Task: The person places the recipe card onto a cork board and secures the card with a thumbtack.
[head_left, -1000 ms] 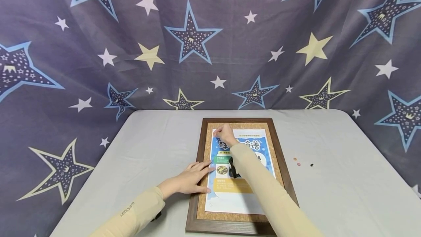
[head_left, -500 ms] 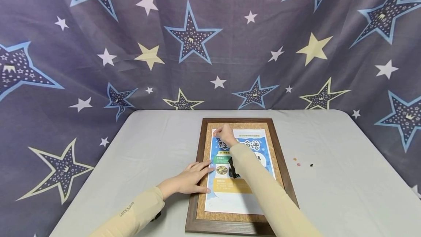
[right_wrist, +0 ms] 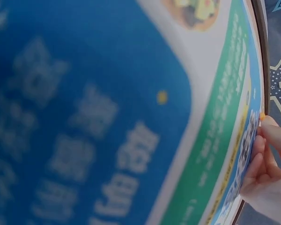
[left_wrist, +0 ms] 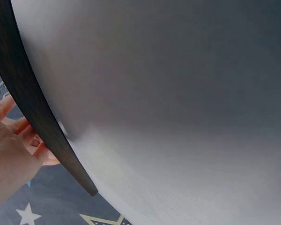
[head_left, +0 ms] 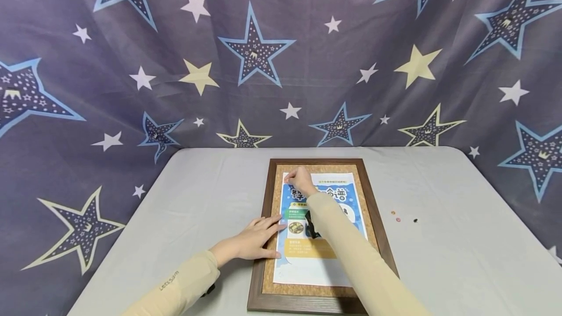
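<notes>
A printed poster (head_left: 307,272), blue and white with yellow and green blocks, lies on a cork board (head_left: 320,290) with a dark brown wooden frame (head_left: 378,218). At the poster's upper left corner, my right hand (head_left: 300,180) pinches a small orange pushpin (right_wrist: 262,116) between thumb and fingertips. Whether its point has entered the cork is hidden. My left hand (head_left: 252,240) lies across the frame's left side with fingers spread, their tips resting on the poster's left edge. My right forearm covers part of the print.
Right of the board, several tiny pieces lie on the grey-white tablecloth (head_left: 461,257): an orange one (head_left: 393,212), a pink one (head_left: 398,219) and a black one (head_left: 415,220). A dark star-patterned curtain (head_left: 281,62) hangs behind the table.
</notes>
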`<state>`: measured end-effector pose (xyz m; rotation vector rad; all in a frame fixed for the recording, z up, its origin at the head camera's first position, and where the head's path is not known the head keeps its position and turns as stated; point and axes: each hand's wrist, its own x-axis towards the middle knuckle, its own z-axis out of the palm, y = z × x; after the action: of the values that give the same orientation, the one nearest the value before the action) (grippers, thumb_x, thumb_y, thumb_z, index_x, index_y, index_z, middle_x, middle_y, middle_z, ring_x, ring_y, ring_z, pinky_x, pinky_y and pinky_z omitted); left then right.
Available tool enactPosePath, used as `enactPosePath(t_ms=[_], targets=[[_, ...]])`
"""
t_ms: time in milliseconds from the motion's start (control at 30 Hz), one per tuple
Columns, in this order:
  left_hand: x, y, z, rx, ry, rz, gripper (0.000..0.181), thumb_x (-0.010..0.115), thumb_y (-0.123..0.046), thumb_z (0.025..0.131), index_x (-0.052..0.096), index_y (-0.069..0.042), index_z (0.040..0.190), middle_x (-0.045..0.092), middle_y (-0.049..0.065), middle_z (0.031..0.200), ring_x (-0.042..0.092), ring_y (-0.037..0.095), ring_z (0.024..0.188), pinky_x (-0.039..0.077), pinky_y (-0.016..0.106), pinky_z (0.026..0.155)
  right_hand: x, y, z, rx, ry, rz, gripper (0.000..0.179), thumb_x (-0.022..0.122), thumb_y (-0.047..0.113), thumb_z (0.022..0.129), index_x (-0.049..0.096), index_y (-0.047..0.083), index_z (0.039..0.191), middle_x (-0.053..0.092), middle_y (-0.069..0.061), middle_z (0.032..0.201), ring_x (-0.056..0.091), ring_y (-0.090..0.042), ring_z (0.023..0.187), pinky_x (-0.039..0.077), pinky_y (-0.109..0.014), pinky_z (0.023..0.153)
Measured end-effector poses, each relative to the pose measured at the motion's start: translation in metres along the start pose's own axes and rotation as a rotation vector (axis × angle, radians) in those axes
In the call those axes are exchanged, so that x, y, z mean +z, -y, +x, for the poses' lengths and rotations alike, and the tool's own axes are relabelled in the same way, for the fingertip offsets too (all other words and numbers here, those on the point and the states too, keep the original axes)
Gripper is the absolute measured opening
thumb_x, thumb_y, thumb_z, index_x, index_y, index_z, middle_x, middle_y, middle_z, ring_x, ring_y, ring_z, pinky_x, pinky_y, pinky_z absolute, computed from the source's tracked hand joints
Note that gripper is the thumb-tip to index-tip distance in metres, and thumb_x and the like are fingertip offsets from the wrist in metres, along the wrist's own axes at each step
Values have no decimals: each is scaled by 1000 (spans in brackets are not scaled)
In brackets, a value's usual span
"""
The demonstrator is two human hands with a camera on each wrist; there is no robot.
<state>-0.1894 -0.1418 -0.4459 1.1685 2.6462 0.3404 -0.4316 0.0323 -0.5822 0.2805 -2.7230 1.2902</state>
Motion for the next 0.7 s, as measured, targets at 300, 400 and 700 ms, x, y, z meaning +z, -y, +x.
enactPosePath(t_ms=[300,400,700], targets=[[0,-1,0,-4,11,1,71,52,-50,83,32,-9,137,18,15,145,20,25,132,17,47,104,0,-6,1,-64,-8,-23,12,71,8,73,72,17,65,66,1,71,55,-11,64,44,-23,57],[0,0,0,-2,7,4,71,52,-51,83,32,-9,137,18,15,145,20,25,131,18,47,104,-1,-3,-1,-38,-12,-10,12,71,9,73,72,18,64,66,3,72,56,-9,66,45,-22,58],[-1,1,1,-9,-5,6,71,53,-51,82,35,-9,136,22,15,144,25,27,129,20,48,102,-6,-5,-4,-108,83,31,9,69,20,77,73,15,84,66,-2,84,57,-14,72,46,-26,62]])
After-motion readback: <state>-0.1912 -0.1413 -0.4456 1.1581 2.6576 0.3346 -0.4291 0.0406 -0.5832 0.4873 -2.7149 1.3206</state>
